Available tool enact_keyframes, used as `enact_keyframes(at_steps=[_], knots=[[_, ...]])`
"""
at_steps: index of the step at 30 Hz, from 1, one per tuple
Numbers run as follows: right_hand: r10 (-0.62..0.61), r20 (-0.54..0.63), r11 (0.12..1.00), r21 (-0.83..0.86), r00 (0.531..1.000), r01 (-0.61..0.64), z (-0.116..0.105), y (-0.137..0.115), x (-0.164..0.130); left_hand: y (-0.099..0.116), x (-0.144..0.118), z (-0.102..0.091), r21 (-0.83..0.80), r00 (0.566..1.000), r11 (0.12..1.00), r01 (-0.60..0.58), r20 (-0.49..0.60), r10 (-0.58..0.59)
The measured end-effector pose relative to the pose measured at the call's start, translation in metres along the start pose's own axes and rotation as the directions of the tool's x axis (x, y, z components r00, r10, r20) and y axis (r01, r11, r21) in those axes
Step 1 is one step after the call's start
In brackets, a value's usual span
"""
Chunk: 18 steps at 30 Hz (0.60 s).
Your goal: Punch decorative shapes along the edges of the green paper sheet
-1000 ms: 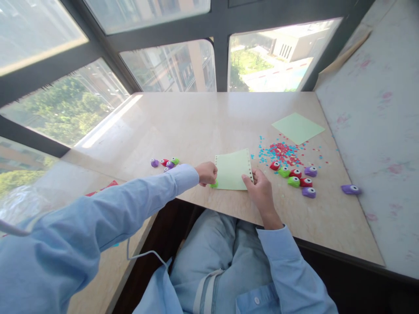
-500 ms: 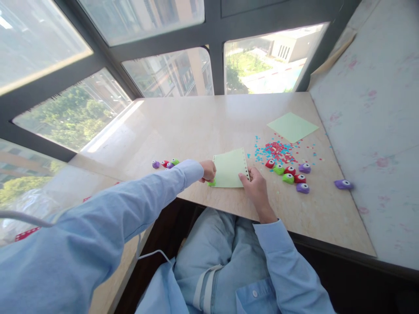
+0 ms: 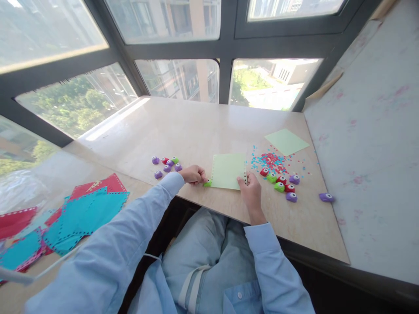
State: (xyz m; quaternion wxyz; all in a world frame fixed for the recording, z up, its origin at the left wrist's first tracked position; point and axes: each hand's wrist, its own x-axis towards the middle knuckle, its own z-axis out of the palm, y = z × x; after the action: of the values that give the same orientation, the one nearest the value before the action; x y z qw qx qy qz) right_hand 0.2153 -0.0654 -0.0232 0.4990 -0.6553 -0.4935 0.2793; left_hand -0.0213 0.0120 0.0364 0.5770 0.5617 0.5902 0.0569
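"Fingers first: how are they set?"

"Those of the right hand are clamped on the right edge of a square, pale green paper sheet. On the left hand they are bunched together, tips at a small, bright green plastic craft punch; I cannot tell whether they grip it."

"And around them, largest first?"

"Dark-framed windows span the back, above a wide, cream, glossy tabletop. At lower left lies a heap of turquoise and red paper sheets with punched edges."

"Where is the pale green sheet?"

"Near the tabletop's front edge, between the hands, with small holes along its left and right sides. The bright green punch sits at its near left corner. Farther back, on the right, is a second pale green sheet, turned like a diamond."

"And the smallest things?"

"Rounded purple, red and green punches: one cluster just beyond the left hand, another right of the right hand. Behind that one, red and blue paper confetti lies scattered."
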Motion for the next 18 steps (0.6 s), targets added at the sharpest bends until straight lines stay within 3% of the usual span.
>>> enact_keyframes(at_steps=[12, 18], knots=[[0.013, -0.012, 0.997, 0.071, 1.000, -0.012, -0.004, -0.006, -0.005, -0.032, -0.017, 0.011, -0.234, 0.976, 0.958, -0.167, -0.178, 0.127], [-0.003, -0.089, 0.998, 0.068, 0.996, 0.009, -0.005, -0.008, -0.006, -0.042, -0.020, 0.022, -0.179, 0.892, 0.910, -0.375, -0.338, 0.301]])
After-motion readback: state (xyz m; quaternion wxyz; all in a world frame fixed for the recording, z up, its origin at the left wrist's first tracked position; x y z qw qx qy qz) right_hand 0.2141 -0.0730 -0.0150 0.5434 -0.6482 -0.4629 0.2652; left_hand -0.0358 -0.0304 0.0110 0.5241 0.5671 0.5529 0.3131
